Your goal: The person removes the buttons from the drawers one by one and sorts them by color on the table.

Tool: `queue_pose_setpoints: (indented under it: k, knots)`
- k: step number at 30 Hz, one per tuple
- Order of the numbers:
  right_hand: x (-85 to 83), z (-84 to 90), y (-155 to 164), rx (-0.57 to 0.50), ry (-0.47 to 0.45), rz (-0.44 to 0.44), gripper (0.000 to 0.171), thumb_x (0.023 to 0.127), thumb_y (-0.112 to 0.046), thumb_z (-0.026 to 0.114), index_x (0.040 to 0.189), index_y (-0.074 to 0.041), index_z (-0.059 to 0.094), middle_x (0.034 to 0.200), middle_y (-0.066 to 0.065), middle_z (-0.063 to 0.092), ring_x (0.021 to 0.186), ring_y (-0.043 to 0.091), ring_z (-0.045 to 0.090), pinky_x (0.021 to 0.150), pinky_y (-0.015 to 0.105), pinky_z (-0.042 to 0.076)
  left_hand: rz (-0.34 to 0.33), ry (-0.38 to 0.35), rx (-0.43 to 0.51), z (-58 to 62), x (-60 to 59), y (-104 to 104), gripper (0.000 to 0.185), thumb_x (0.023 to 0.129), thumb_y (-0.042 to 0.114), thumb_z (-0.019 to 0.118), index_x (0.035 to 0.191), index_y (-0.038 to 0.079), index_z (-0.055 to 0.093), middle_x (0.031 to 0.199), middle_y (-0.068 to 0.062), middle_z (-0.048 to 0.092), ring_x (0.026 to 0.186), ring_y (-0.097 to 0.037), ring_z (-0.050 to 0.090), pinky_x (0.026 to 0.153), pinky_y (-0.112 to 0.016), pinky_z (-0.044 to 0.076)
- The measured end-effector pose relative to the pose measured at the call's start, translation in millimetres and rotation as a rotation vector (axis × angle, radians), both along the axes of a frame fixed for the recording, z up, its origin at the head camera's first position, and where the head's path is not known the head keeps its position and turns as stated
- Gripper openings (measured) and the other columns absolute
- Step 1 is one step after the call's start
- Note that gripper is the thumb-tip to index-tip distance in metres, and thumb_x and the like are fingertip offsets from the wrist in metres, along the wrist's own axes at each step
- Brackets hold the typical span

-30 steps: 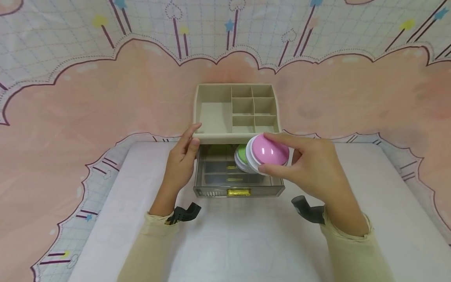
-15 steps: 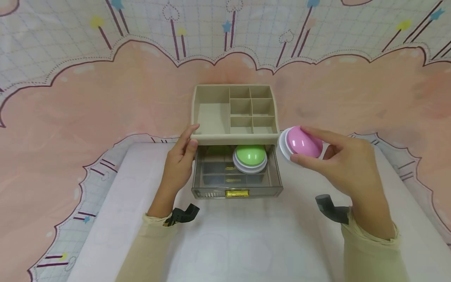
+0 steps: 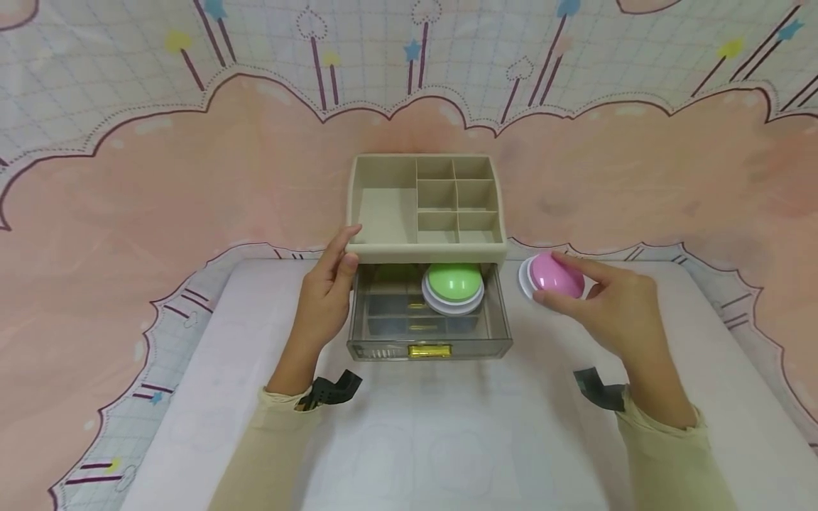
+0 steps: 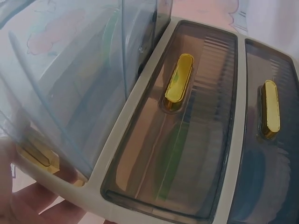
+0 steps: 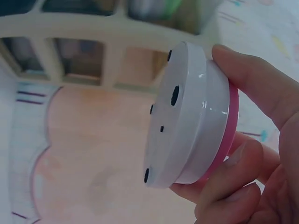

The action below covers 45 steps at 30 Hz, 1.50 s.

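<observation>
A beige organiser box (image 3: 427, 245) with divided top compartments stands on the white mat. Its smoky clear drawer (image 3: 428, 342) is pulled out, and a green dome button (image 3: 453, 286) lies inside. My left hand (image 3: 329, 284) rests with straight fingers against the box's left front corner, thumb on the rim. My right hand (image 3: 603, 301) pinches a pink dome button (image 3: 554, 275) with a white base (image 5: 180, 116), tilted on edge, just right of the box. In the left wrist view the drawer fronts (image 4: 177, 140) with gold handles (image 4: 179, 79) fill the frame.
The white mat (image 3: 447, 426) covers the table's near part, with a pink and white patterned cloth (image 3: 160, 177) around and behind it. Black wrist straps (image 3: 332, 389) show at both sleeves.
My right hand carried the pink button from over the open drawer out to the right and lowered it beside the box. The left hand stayed on the box.
</observation>
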State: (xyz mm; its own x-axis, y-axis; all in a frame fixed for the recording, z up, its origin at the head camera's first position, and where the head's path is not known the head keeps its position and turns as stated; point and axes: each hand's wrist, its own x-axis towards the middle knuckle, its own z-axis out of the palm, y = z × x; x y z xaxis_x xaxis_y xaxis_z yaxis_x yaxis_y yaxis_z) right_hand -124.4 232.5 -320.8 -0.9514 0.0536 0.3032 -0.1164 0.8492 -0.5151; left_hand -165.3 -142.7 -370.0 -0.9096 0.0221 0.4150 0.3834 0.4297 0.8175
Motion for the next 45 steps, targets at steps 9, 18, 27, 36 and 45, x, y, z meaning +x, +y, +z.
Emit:
queue_pose_setpoints:
  k: [9, 18, 27, 36, 45]
  knots:
    - [-18.1, -42.1, 6, 0.016, -0.039, 0.057, 0.063, 0.08, -0.047, 0.087, 0.135, -0.021, 0.069, 0.06, 0.002, 0.055, 0.068, 0.023, 0.048, 0.052, 0.028, 0.037, 0.042, 0.029, -0.011, 0.2, -1.1, 1, 0.047, 0.107, 0.044, 0.046, 0.154, 0.033, 0.046, 0.142, -0.012, 0.06, 0.116, -0.027, 0.057, 0.103, -0.051, 0.046]
    - [-28.8, -72.9, 15, 0.002, -0.175, 0.094, 0.068, 0.081, -0.053, 0.084, 0.138, -0.022, 0.066, 0.055, -0.002, 0.045, 0.066, 0.022, 0.048, 0.051, 0.028, 0.036, 0.049, 0.043, -0.016, -1.0, -0.2, 2, 0.045, 0.108, 0.041, 0.046, 0.152, 0.03, 0.048, 0.127, -0.014, 0.066, 0.104, -0.027, 0.058, 0.098, -0.048, 0.048]
    - [-42.0, -101.9, 19, 0.009, -0.262, 0.142, 0.068, 0.082, -0.048, 0.085, 0.14, -0.02, 0.064, 0.073, 0.002, 0.061, 0.077, 0.023, 0.051, 0.06, 0.029, 0.041, 0.072, 0.086, -0.029, -2.4, -1.1, 4, 0.046, 0.108, 0.043, 0.044, 0.152, 0.03, 0.049, 0.088, -0.017, 0.059, 0.089, -0.029, 0.054, 0.09, -0.045, 0.046]
    - [-47.4, -118.1, 23, -0.009, -0.359, 0.153, 0.068, 0.083, -0.042, 0.085, 0.143, -0.019, 0.062, 0.107, 0.013, 0.071, 0.078, 0.024, 0.053, 0.064, 0.03, 0.044, 0.07, 0.091, -0.035, -3.3, -2.1, 4, 0.044, 0.109, 0.04, 0.045, 0.152, 0.031, 0.048, 0.079, -0.013, 0.052, 0.084, -0.029, 0.052, 0.086, -0.044, 0.045]
    - [-48.6, -130.8, 24, 0.009, -0.392, 0.166, 0.067, 0.083, -0.034, 0.086, 0.143, -0.019, 0.061, 0.124, 0.018, 0.069, 0.08, 0.024, 0.055, 0.067, 0.03, 0.045, 0.075, 0.09, -0.033, -3.0, -1.0, 3, 0.045, 0.108, 0.043, 0.046, 0.152, 0.03, 0.049, 0.087, -0.019, 0.057, 0.089, -0.03, 0.053, 0.088, -0.046, 0.046]
